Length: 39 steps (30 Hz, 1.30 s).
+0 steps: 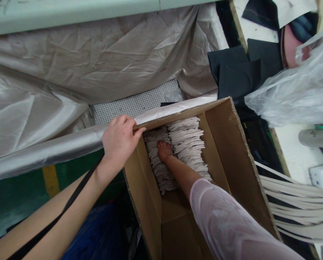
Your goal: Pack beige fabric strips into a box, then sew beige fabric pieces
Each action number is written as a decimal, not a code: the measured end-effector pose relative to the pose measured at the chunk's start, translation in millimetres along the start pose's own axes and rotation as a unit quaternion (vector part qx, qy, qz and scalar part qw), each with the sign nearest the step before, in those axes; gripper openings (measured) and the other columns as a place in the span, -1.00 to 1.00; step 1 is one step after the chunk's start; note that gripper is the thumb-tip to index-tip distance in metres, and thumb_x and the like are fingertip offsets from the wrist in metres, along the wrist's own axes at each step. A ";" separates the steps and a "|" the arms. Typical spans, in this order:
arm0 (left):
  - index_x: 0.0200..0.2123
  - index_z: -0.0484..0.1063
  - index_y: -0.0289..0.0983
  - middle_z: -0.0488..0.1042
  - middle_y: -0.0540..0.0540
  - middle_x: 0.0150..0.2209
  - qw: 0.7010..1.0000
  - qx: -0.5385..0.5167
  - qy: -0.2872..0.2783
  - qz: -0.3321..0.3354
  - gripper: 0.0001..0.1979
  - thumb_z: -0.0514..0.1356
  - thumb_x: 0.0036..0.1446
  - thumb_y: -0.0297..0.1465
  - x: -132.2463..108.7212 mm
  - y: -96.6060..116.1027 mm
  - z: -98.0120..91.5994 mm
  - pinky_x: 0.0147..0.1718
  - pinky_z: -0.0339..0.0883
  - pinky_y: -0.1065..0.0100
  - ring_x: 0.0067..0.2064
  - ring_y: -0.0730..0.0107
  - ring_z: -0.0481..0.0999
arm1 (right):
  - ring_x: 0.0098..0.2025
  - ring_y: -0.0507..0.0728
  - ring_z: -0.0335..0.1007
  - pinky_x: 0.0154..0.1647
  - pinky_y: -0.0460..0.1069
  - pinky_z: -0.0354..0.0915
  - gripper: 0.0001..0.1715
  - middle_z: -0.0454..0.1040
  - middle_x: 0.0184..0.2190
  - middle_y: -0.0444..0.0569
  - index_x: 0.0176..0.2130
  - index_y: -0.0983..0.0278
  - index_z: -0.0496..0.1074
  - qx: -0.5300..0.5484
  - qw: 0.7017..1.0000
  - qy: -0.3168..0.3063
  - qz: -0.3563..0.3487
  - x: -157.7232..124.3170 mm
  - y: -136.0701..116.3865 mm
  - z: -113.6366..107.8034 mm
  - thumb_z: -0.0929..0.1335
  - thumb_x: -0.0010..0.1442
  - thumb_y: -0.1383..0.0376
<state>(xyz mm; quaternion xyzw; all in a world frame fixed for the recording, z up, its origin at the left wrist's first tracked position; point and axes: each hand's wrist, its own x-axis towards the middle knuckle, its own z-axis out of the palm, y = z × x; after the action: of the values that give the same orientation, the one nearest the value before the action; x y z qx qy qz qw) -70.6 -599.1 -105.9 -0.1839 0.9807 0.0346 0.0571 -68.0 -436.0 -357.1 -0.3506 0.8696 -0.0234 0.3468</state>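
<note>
Well, a large crumpled sheet of silvery beige fabric (pixel 96 54) fills most of the upper left, below a pale green beam (pixel 69 14), and a green floor (pixel 17 195) with a yellow stripe (pixel 51 180) shows beneath it. Along the right runs a white surface (pixel 293 151) carrying flat black fabric pieces (pixel 238 70). A bunched clear plastic bag (pixel 293 90) lies over that side, with loose pale bands (pixel 299 206) draped below, near a grey tube (pixel 317 138) and a white plastic block (pixel 322 177).

Between these stands an open brown corrugated cardboard box (pixel 231 151), its flaps spread, just beside a patch of black-and-white wire grid (pixel 134 101). Inside the box lie packed stacks of thin pale strips (pixel 185 144). The right hand (pixel 164 151), below a sheer pink sleeve (pixel 226 216), reaches in and presses palm-down on those stacks; whether it closes on any strips cannot be told. The left hand (pixel 119 141), with a black strap (pixel 53 220) across the forearm, grips the box's upper cardboard edge (pixel 139 126), its fingers curled over it.
</note>
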 end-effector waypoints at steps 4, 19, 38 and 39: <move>-0.25 0.47 -0.22 0.49 -0.18 -0.14 1.000 0.008 0.005 0.008 -0.73 0.15 0.23 -0.13 -0.5 -0.1 -0.8 -0.26 0.25 0.20 -0.06 0.05 0.42 | 0.28 0.26 0.13 0.18 0.15 0.20 -0.36 0.21 0.32 0.22 0.33 0.36 0.19 -0.001 1.000 -0.012 0.005 3.7 1.2 0.9 0.12 0.31 0.47; -0.24 0.46 -0.23 0.48 -0.18 -0.14 1.000 0.006 0.002 0.003 -0.73 0.15 0.24 -0.14 -0.6 -1.6 1.2 -0.25 0.25 0.22 -0.05 0.07 0.42 | 0.33 0.24 0.08 0.26 0.17 0.13 -0.31 0.20 0.33 0.22 0.39 0.35 0.08 0.000 1.000 -0.031 0.001 -8.1 -0.3 4.6 0.10 0.32 0.50; -0.26 0.45 -0.22 0.48 -0.18 -0.14 1.000 0.006 0.006 0.008 -0.74 0.16 0.24 -0.14 -1.2 -1.9 0.7 -0.29 0.24 0.21 -0.07 0.07 0.42 | 0.34 0.29 0.05 0.30 0.18 0.07 -0.42 0.17 0.34 0.27 0.24 0.44 0.32 -0.022 0.999 -0.017 -0.022 19.1 -5.3 -25.7 0.08 0.33 0.48; -0.26 0.45 -0.22 0.49 -0.18 -0.15 1.000 0.007 0.007 0.009 -0.74 0.16 0.24 -0.14 -1.2 -1.9 0.9 -0.28 0.24 0.21 -0.07 0.07 0.42 | 0.39 0.28 -0.03 0.35 0.19 -0.01 -0.42 0.13 0.37 0.24 0.25 0.43 0.32 -0.025 0.999 -0.010 -0.033 20.6 -4.7 -28.5 0.08 0.34 0.47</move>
<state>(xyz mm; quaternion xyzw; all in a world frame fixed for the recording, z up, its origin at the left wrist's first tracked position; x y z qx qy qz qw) -68.7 -600.4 -106.7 -0.1747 0.9829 0.0268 0.0514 -93.4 -458.2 -346.2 -0.3877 0.8545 -0.0097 0.3457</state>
